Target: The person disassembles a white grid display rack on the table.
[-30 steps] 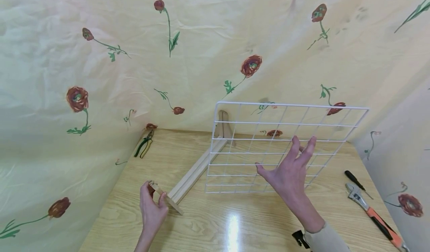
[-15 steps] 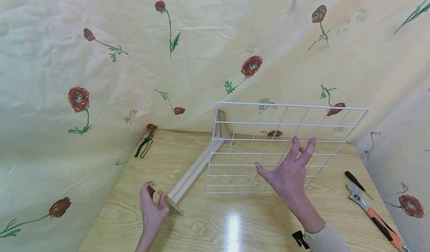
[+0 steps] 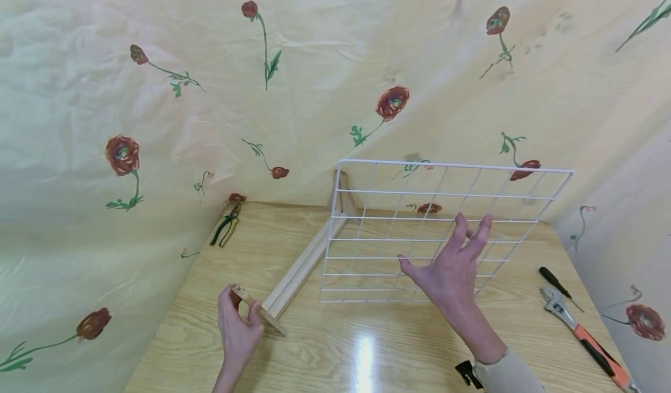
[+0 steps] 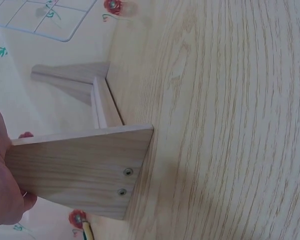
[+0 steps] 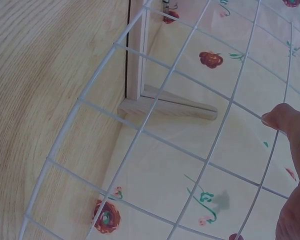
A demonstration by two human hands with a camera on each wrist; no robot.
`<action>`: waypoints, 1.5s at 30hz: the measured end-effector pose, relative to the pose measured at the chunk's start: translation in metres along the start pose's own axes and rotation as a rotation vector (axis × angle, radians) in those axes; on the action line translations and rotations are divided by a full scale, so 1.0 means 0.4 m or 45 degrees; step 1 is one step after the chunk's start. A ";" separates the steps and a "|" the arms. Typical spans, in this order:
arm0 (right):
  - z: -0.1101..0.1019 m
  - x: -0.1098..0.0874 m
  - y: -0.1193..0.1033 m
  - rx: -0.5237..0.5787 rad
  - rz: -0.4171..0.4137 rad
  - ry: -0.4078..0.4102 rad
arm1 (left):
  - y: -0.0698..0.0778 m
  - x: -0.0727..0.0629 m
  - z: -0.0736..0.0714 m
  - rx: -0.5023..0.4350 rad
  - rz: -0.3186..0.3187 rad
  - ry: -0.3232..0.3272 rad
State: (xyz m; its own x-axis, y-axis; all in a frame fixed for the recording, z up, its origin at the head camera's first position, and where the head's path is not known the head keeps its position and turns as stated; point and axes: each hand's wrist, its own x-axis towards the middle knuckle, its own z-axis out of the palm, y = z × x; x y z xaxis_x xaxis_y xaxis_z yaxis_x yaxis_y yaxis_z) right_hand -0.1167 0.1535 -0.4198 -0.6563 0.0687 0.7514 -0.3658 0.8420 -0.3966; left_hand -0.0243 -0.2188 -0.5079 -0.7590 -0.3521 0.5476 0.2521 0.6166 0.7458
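My left hand [image 3: 237,330] grips the near end board of a low wooden stand [image 3: 304,273]. Thumb and fingers pinch that board's top edge. In the left wrist view the end board [image 4: 85,167] leans upright on the table and has two screw heads. Rails run from it to a matching far end board near the back wall. With fingers spread, my right hand [image 3: 455,279] holds a white wire grid panel [image 3: 388,218] tilted above the table, right of the stand. Its left side overlaps the stand's far end. In the right wrist view the thumb [image 5: 280,116] lies against a wire.
Pliers [image 3: 228,226] lie at the table's back left. On the right are a screwdriver [image 3: 551,278] and an adjustable wrench [image 3: 579,332] with an orange handle. A small black clip-like item [image 3: 468,374] shows by the right sleeve. Flowered cloth walls border the wooden table [image 3: 314,358].
The stand's far end has swung a little to the left, while its near end stays in my left hand. The grid panel and my right hand have barely moved.
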 end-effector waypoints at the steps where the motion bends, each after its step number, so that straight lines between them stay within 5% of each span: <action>1: 0.000 -0.001 0.000 -0.001 0.001 0.001 | 0.001 -0.001 0.000 0.001 -0.003 -0.002; 45: 0.006 -0.009 0.001 -0.008 -0.016 0.006 | 0.011 -0.015 0.008 0.086 0.044 0.132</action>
State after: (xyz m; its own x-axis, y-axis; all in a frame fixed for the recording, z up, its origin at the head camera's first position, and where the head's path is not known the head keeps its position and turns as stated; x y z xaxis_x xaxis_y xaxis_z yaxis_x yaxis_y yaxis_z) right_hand -0.1160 0.1522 -0.4240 -0.6482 0.0606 0.7591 -0.3698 0.8463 -0.3834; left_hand -0.0206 -0.2117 -0.5094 -0.6835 -0.3987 0.6114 0.2335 0.6742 0.7007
